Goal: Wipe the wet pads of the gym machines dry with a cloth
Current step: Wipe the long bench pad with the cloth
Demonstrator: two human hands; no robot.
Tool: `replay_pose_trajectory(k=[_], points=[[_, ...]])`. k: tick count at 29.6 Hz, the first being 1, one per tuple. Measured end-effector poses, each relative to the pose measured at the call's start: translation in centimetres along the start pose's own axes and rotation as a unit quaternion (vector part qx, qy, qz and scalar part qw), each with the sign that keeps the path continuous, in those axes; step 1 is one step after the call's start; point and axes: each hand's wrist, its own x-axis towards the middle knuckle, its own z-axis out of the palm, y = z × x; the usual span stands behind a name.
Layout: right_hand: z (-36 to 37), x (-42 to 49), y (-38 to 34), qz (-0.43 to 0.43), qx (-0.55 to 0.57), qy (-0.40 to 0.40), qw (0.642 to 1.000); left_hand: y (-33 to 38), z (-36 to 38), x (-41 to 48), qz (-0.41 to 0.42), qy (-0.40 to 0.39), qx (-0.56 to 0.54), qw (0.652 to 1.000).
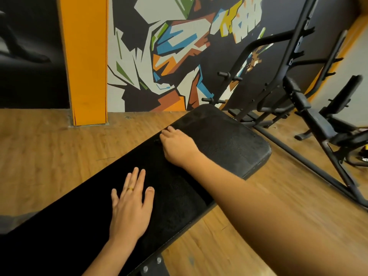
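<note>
A flat bench pad (229, 140) was seen running lengthwise from the lower left, close to the viewer, to the upper right, where its rounded end stopped short of the wall. A black cloth (79, 216) was spread over the nearer part of the pad and covered it from side to side. The far end was left bare and looked greyer, with a speckled sheen that was judged to be moisture.

The left hand (131, 204) was laid flat on the cloth near the middle of the covered stretch, with its fingers straight and slightly spread and a ring (130, 189) on one of them; nothing was gripped by it. The right hand (177, 146) was placed farther along the pad, at the cloth's far edge. Its fingers were curled downward, and a small fold of cloth appeared to be pinched beneath them, though the contact itself was hidden by the knuckles.

The coming move was judged to turn on one relation: the uncovered, damp end lay directly beyond the right hand's fingers, along the pad's long axis and away from the viewer. The right hand was much the nearer to it and held the leading edge, so the cloth would probably have to be drawn or pushed up and to the right, while the left hand was better placed for pressing.

A black weight rack (278, 80) stood on the wooden floor (49, 148) to the right.
</note>
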Motion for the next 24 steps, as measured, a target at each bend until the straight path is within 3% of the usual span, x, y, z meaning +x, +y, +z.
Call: replay_pose_trajectory(k=[2,6,9,11,15,17,24], points=[[-0.8,1.2,2.3,0.039,-0.005,0.001,0.999,-0.2,0.1,0.0,0.009,-0.002,-0.015,1.000],[-2.2,2.9,8.7,0.208,-0.052,0.016,0.977,-0.6,0.2,-0.1,0.018,-0.001,-0.020,1.000],[-2.6,3.4,8.7,0.273,-0.033,0.016,0.961,-0.6,0.1,-0.3,0.013,0.000,-0.019,1.000],[-2.6,3.5,6.4,0.273,-0.002,0.018,0.962,-0.6,0.1,-0.3,0.011,0.001,-0.016,1.000],[-0.3,1.6,1.0,0.111,0.038,0.014,0.993,-0.5,0.3,-0.3,0.013,0.011,-0.016,1.000],[-0.2,2.0,2.0,0.078,0.040,-0.005,0.996,-0.5,0.4,-0.2,0.015,0.014,-0.012,1.000],[-3.6,4.1,10.5,0.220,-0.041,-0.042,0.974,-0.8,0.2,-0.2,0.021,0.005,-0.019,1.000]])
